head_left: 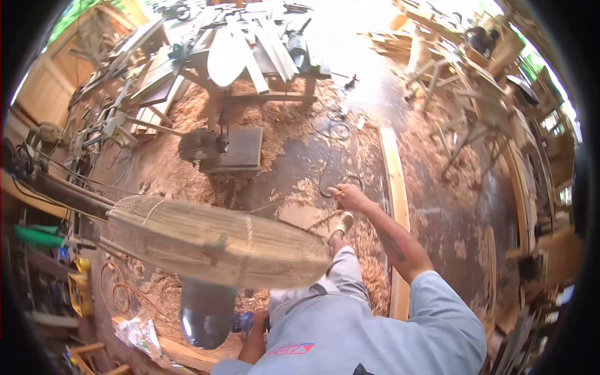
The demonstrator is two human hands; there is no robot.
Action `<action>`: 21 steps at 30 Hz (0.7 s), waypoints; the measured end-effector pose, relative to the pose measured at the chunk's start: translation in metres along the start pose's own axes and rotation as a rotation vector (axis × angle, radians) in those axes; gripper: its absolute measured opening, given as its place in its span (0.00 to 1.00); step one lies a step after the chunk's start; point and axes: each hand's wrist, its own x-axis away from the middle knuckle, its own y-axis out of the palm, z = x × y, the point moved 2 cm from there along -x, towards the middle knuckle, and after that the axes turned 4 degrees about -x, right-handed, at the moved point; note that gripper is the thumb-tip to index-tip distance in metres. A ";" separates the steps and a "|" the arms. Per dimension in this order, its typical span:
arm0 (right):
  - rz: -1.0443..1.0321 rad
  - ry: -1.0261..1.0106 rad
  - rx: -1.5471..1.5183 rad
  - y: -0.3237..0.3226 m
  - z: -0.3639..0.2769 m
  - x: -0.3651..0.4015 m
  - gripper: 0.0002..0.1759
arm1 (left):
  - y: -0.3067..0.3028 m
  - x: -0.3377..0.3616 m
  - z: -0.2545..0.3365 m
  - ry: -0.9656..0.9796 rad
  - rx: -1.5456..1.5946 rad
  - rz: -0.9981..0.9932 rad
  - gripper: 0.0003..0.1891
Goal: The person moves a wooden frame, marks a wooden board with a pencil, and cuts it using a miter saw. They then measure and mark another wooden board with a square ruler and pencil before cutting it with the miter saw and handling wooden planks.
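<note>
My right hand [351,197] is out in front of me with its fingers closed. A small yellowish bit shows at the fingertips, too small to name. A black cord [323,178] loops on the floor just beyond that hand. Low by my left side, my left hand [259,320] is closed against a blue object [243,322], mostly hidden. Close to the camera, a large dusty ribbed oval [219,240], perhaps a fan guard seen edge-on, covers much of the view. Below it hangs a dark grey rounded housing [209,315].
A small machine with a flat metal plate [240,150] stands ahead amid wood shavings [187,115]. Behind it, boards lie on a workbench [269,56]. A long timber beam [395,219] runs along my right. Wood and stands [469,119] crowd the far right.
</note>
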 end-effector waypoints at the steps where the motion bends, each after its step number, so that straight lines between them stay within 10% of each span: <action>1: -0.039 -0.069 0.120 -0.003 0.012 -0.038 0.21 | 0.012 -0.002 0.013 -0.037 0.008 0.030 0.14; 2: 0.036 -0.418 0.279 -0.006 0.019 -0.064 0.23 | 0.022 -0.009 0.032 -0.066 0.019 0.066 0.14; 11: -0.373 -0.330 0.058 -0.077 0.110 -0.122 0.27 | 0.118 -0.075 0.219 -0.354 0.047 0.174 0.15; 20: -0.324 0.418 -0.330 -0.174 0.321 -0.060 0.30 | 0.038 -0.217 0.368 0.006 -0.425 0.502 0.17; 21: -0.357 0.421 -0.325 -0.186 0.324 -0.064 0.30 | -0.017 -0.228 0.447 0.017 -0.080 0.627 0.19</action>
